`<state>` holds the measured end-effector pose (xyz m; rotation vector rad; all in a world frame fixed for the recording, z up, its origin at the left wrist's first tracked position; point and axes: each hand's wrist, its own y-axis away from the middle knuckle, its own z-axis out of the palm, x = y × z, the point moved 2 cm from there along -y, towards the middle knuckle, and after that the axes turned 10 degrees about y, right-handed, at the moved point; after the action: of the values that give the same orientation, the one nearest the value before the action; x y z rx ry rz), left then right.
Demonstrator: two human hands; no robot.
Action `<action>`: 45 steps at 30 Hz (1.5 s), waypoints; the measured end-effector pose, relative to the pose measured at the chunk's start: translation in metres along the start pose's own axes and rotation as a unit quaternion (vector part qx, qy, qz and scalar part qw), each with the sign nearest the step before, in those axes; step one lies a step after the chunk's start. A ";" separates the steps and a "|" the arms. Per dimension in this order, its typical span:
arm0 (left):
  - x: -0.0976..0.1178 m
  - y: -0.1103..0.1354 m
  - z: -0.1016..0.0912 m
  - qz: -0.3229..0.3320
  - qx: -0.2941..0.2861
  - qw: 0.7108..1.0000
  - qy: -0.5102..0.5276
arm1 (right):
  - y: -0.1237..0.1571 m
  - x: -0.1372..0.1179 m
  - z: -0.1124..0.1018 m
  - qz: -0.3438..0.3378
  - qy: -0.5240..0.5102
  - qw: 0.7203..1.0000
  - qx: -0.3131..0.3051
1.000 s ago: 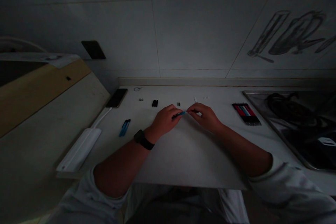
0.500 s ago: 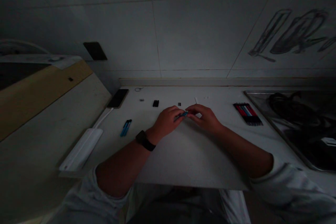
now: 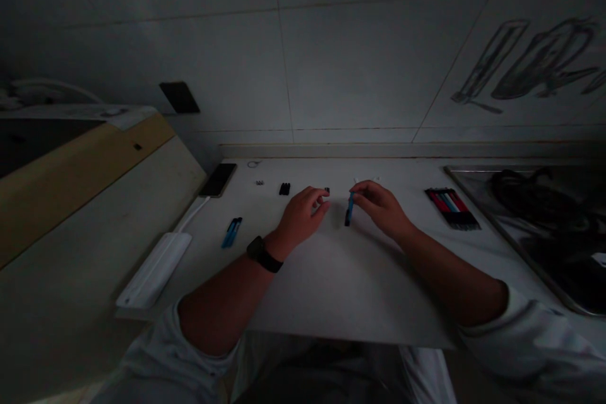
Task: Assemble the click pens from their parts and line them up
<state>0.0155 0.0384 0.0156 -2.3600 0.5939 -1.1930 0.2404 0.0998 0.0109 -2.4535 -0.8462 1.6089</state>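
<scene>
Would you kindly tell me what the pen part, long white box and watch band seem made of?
The pen part in the right hand is probably plastic, given its solid blue and black sections; its gloss is unclear. The long white box looks like smooth plastic, with a uniform, rounded shell. The watch band may be matte rubber or silicone, being plain and dark.

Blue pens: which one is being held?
The blue pen in the right hand; the other blue pens lie together on the white tabletop, off to the left.

The blue pen (image 3: pixel 349 211) looks like smooth plastic, the counter (image 3: pixel 326 290) matt, the sleeves (image 3: pixel 533 331) cloth.
</scene>
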 end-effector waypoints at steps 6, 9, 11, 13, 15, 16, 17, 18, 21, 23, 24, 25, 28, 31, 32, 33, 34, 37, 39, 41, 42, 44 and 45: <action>-0.007 -0.003 -0.009 -0.036 0.031 0.999 -0.007 | 0.006 0.003 0.013 0.026 0.126 0.978 -0.163; -0.011 -0.009 -0.024 -0.043 0.049 0.997 -0.034 | 0.010 -0.002 0.017 0.018 0.192 0.959 -0.206; -0.018 -0.014 -0.041 -0.049 0.061 0.994 -0.074 | 0.012 -0.004 0.018 0.007 0.230 0.948 -0.219; -0.030 -0.018 -0.063 -0.070 0.069 0.986 -0.138 | 0.013 -0.006 0.019 -0.023 0.267 0.937 -0.225; -0.046 -0.018 -0.085 -0.116 0.081 0.964 -0.224 | 0.014 -0.007 0.018 -0.056 0.304 0.924 -0.223; -0.054 -0.016 -0.095 -0.153 0.084 0.948 -0.266 | 0.014 -0.008 0.018 -0.066 0.319 0.920 -0.220; -0.063 -0.014 -0.102 -0.184 0.076 0.933 -0.301 | 0.014 -0.008 0.018 -0.069 0.328 0.917 -0.215; -0.071 -0.011 -0.108 -0.208 0.068 0.919 -0.328 | 0.014 -0.008 0.017 -0.066 0.333 0.917 -0.209; -0.089 -0.002 -0.114 -0.259 0.032 0.892 -0.370 | 0.014 -0.009 0.016 -0.054 0.326 0.924 -0.192; -0.097 0.001 -0.112 -0.281 0.016 0.882 -0.377 | 0.013 -0.009 0.016 -0.059 0.319 0.927 -0.187; -0.100 0.002 -0.111 -0.289 0.011 0.880 -0.376 | 0.013 -0.008 0.015 -0.064 0.317 0.928 -0.184; -0.103 0.003 -0.109 -0.294 0.007 0.880 -0.373 | 0.013 -0.008 0.015 -0.069 0.317 0.928 -0.181; -0.109 0.003 -0.104 -0.297 0.005 0.884 -0.362 | 0.013 -0.007 0.014 -0.077 0.321 0.927 -0.176; -0.113 0.003 -0.101 -0.282 0.012 0.892 -0.353 | 0.012 -0.007 0.013 -0.079 0.321 0.929 -0.167; -0.114 0.003 -0.101 -0.274 0.016 0.895 -0.351 | 0.012 -0.007 0.013 -0.080 0.319 0.930 -0.164; -0.116 0.002 -0.101 -0.267 0.021 0.897 -0.351 | 0.012 -0.007 0.013 -0.082 0.317 0.931 -0.162; -0.116 0.002 -0.102 -0.263 0.027 0.898 -0.352 | 0.012 -0.007 0.014 -0.085 0.315 0.931 -0.162; -0.117 0.000 -0.104 -0.259 0.042 0.898 -0.353 | 0.012 -0.007 0.014 -0.087 0.314 0.931 -0.166; -0.115 -0.002 -0.105 -0.253 0.054 0.904 -0.341 | 0.012 -0.007 0.013 -0.086 0.313 0.931 -0.166; -0.110 -0.006 -0.105 -0.238 0.071 0.917 -0.314 | 0.012 -0.007 0.012 -0.088 0.308 0.934 -0.161; -0.106 -0.008 -0.105 -0.227 0.080 0.926 -0.292 | 0.012 -0.007 0.012 -0.091 0.304 0.935 -0.159; -0.100 -0.013 -0.102 -0.209 0.097 0.947 -0.223 | 0.011 -0.007 0.011 -0.100 0.299 0.936 -0.154; -0.096 -0.015 -0.101 -0.208 0.107 0.957 -0.174 | 0.010 -0.008 0.010 -0.105 0.299 0.936 -0.151</action>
<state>-0.1167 0.0852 0.0162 -2.4854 -0.1514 -0.9025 0.2332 0.0849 0.0087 -2.6871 -1.2430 0.6245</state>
